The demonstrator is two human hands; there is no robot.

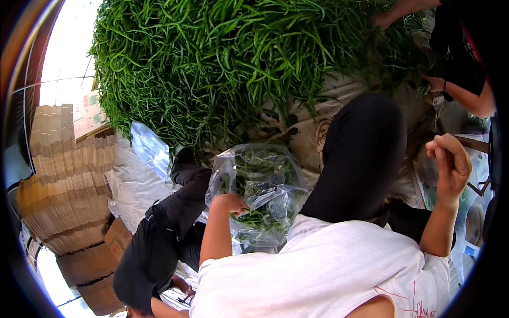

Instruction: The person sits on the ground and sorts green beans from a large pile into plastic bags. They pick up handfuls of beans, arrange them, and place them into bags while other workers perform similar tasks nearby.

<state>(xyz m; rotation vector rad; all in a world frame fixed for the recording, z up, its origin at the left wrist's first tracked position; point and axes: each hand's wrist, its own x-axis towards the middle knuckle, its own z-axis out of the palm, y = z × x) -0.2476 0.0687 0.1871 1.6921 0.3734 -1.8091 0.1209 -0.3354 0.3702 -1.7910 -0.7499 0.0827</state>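
Note:
My left hand (230,204) is at the opening of a clear plastic bag (274,190) in front of me, its fingers bent. Green chili peppers (258,220) lie inside the bag, and some green shows right at these fingertips. Whether a pepper is gripped there cannot be made out. On the far right my right hand (449,167) is raised beside my knee, thumb and fingers closed together, with nothing visible in them. A large heap of long green chili peppers (222,59) spreads beyond the bag.
Stacks of flattened cardboard boxes (67,194) stand at left. A person in black clothing (155,222) bends close by on my left. Another person's hand (435,84) is near peppers at upper right. A loose plastic bag (150,149) lies by the heap on a pale sheet (131,175).

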